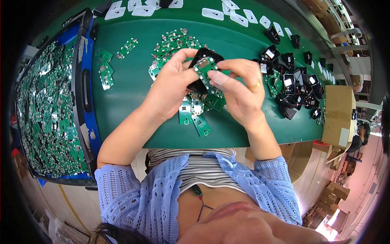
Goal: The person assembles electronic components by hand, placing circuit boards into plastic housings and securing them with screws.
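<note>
My left hand (170, 83) is closed around a black plastic casing (210, 52), its thumb lying across the near side. A green circuit board (206, 70) with a metal connector sits tilted over the casing's open face. The thumb and fingers of my right hand (244, 91) pinch that board at its right edge. Whether the board touches the inside of the casing cannot be made out. Below my hands, several loose circuit boards (200, 125) lie on the green table (134, 110). More boards (170, 42) are heaped just behind my left hand.
At the left stands a blue-and-black bin (86, 89) filled with circuit boards. A few boards (127, 48) lie beside it. Black casings with wires (298, 87) are piled at the right, near a cardboard box (338, 116). White plastic pieces (143, 11) line the far side.
</note>
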`<state>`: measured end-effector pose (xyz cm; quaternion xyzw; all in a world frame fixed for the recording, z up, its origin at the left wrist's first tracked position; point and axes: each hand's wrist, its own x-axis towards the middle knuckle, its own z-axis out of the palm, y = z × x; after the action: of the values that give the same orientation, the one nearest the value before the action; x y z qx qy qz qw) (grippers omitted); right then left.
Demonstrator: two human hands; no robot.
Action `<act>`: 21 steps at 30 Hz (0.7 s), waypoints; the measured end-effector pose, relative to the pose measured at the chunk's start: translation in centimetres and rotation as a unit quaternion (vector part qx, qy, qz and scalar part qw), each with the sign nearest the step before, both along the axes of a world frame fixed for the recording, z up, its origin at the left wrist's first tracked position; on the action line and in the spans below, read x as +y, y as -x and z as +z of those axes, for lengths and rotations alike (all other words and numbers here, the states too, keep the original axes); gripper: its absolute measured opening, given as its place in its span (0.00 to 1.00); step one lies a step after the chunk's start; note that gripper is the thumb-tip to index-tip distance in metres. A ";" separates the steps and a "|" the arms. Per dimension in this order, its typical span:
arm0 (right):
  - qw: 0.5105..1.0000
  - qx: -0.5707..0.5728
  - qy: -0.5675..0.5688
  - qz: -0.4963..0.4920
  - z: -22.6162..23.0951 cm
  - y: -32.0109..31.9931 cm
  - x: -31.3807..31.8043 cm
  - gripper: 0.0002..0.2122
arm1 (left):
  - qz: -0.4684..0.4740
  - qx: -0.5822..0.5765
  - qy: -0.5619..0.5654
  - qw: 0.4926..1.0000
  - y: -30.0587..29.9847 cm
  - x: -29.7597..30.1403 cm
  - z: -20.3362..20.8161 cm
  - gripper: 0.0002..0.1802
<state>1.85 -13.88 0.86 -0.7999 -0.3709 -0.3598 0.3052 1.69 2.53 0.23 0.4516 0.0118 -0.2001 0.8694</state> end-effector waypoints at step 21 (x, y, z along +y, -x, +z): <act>0.988 -0.089 -0.024 -0.127 0.0 -0.5 1.4 0.09 | 0.043 -0.043 0.090 0.994 1.4 -1.6 0.9 0.20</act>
<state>2.39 -12.50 0.90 -0.7977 -0.2830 -0.4746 0.2415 0.24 0.94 1.09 0.3785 -0.0241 -0.1435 0.9141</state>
